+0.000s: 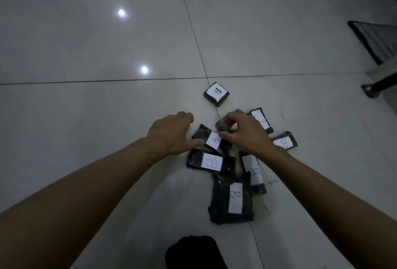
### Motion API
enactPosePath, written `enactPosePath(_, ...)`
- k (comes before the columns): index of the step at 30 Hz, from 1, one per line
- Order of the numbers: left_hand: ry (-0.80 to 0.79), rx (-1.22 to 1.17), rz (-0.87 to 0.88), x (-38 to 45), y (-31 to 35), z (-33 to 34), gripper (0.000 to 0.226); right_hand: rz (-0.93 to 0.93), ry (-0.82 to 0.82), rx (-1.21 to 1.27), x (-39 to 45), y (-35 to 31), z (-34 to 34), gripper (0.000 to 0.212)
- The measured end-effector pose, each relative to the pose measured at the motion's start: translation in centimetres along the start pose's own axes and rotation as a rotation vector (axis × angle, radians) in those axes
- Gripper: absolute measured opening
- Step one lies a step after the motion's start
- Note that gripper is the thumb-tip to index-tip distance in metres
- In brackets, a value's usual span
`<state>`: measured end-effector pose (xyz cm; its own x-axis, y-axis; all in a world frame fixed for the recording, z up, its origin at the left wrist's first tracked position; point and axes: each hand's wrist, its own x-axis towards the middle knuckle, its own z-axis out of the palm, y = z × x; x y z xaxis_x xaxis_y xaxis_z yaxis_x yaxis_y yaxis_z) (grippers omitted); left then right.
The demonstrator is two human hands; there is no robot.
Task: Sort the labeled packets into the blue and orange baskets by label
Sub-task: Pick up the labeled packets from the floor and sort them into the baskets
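Note:
Several dark packets with white hand-written labels lie in a loose pile on the tiled floor. One square packet [216, 93] sits apart, beyond the pile. My right hand [242, 133] reaches into the top of the pile and its curled fingers pinch a brownish packet [222, 125]; its thumb lies by a small labeled packet [212, 139]. My left hand [171, 133] hovers just left of that packet, thumb near its edge, holding nothing. More packets lie nearer me [211, 162], [235, 200], [254, 172] and to the right [261, 119], [284, 142]. No blue or orange basket is in view.
A black mesh object [373, 41] and a dark furniture foot [372, 89] stand at the right edge. Something black [193, 251] shows at the bottom, close to me. Glossy white tiles with light reflections stretch to the left and beyond.

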<state>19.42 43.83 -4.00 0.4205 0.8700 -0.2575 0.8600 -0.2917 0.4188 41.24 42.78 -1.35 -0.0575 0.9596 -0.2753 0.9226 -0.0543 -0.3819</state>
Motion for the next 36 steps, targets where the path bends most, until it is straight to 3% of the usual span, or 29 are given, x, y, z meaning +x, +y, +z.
enactPosePath(3, -0.003, -0.1, -0.199, 1.3, 1.0, 1.1, 0.075, 0.093, 0.05, -0.009, -1.5, 1.2, 0.8, 0.02)
enactPosePath(5, -0.002, -0.214, -0.274, 1.7, 1.3, 1.4, 0.064, 0.129, 0.031, -0.022, -2.1, 1.3, 1.2, 0.029)
enactPosePath(10, 0.059, -0.532, -0.233, 1.2, 0.9, 1.4, 0.043, 0.175, 0.012, 0.091, -2.6, 0.7, 1.8, 0.036)
enactPosePath(13, 0.069, -0.553, -0.239, 0.5, 0.0, 1.1, 0.045, 0.246, 0.021, 0.422, -2.6, 0.2, 2.1, 0.033)
enactPosePath(15, 0.042, -0.627, -0.333, 0.2, -0.3, 1.1, 0.051, 0.273, 0.038, 0.741, -2.5, -0.5, 1.8, 0.022)
enactPosePath(17, 0.024, -0.931, -0.454, 0.0, -0.2, 1.1, 0.052, 0.301, 0.01, 1.041, -2.4, -1.6, 1.8, 0.016)
enactPosePath(19, 0.037, -1.233, -0.495, -0.1, 0.5, 0.8, 0.032, 0.283, -0.034, 1.139, -2.3, -2.4, 2.2, 0.011)
enactPosePath(21, 0.108, -1.334, -0.495, 0.1, 0.6, 0.1, 0.019, 0.184, -0.065, 0.994, -2.4, -2.5, 2.7, 0.012)
enactPosePath(25, 0.149, -1.273, -0.448, 0.1, -1.2, -1.4, 0.036, -0.042, -0.258, 0.162, -3.3, -1.4, 2.3, 0.048)
enactPosePath(27, 0.145, -1.234, -0.44, -0.4, -2.6, -1.7, 0.037, -0.122, -0.351, -0.106, -3.7, -1.1, 2.7, 0.054)
enactPosePath(33, 0.179, -1.196, -0.421, -3.0, -5.7, -4.7, 0.03, -0.23, -0.188, -0.105, -1.6, -4.1, 3.6, 0.033)
enactPosePath(36, 0.199, -1.177, -0.427, -5.3, -8.1, -7.5, 0.023, -0.221, -0.242, -0.065, 0.8, -7.4, 3.8, 0.032)
